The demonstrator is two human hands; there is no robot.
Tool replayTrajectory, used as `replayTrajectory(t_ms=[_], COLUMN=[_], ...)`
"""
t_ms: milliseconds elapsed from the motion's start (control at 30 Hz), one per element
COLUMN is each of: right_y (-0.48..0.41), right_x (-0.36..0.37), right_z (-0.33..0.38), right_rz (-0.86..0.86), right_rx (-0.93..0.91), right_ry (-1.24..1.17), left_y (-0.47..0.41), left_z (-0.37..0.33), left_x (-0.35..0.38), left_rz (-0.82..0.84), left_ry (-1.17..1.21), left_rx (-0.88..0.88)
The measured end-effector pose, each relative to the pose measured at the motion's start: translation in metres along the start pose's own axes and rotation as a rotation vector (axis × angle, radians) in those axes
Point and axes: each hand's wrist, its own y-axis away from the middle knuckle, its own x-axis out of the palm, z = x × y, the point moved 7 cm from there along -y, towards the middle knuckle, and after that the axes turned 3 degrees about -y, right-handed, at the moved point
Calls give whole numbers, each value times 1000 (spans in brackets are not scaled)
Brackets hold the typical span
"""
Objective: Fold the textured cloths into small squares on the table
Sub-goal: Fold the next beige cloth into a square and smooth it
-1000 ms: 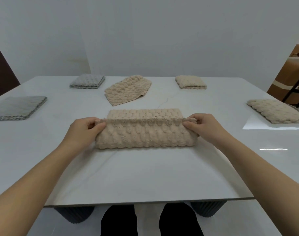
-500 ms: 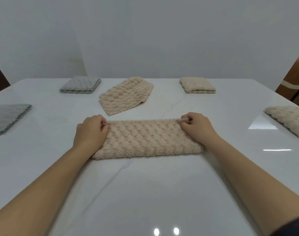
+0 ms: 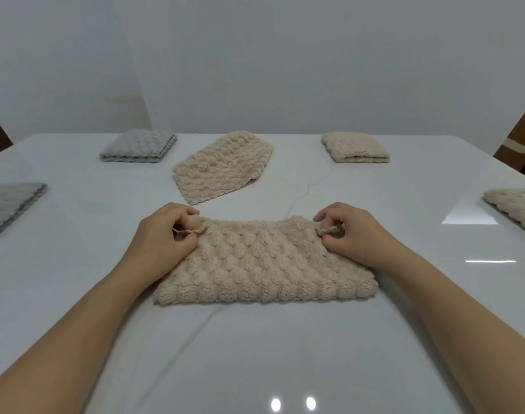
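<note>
folded beige bubble-textured cloth (image 3: 264,264) on glossy white table (image 3: 255,354)
laid flat now, not lifted as a second ago; pinched at both far corners by left hand (image 3: 162,234) and right hand (image 3: 351,231).

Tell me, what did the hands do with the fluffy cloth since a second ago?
The left hand and right hand carried the beige cloth by its raised edge away from the person and laid that edge down on the far edge, so the cloth now lies flat, folded in half. Both hands still pinch its far corners. The other cloths on the table have not moved.
</note>
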Motion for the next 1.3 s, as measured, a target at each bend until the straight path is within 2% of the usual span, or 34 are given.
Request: replayTrajectory(t_ms=[233,400,600,867,1000,1133,1300], right_y=[12,19,26,21,24,26,26], right_x=[-8,-7,-15,-15,-19,-16,-25], right_z=[1,3,2,-11,-17,-18,-18], right_rz=[55,172,-9,-189,-208,-250,-315], right_rx=[111,140,123,198,223,213,165], right_ry=[-82,-113,-202,-37,-178,-500,-600], left_y=[5,7,5,5,2,1,-1], left_z=[4,4,5,5,13,18,27], left_x=[-4,-13,-17,-16,-15,-16,-22], left_rz=[-7,-92,-154,-158,-124,-118,-199], left_ry=[119,154,186,223,243,388,592], left_rx=[-116,-123,-111,-135,-156,-194,-261])
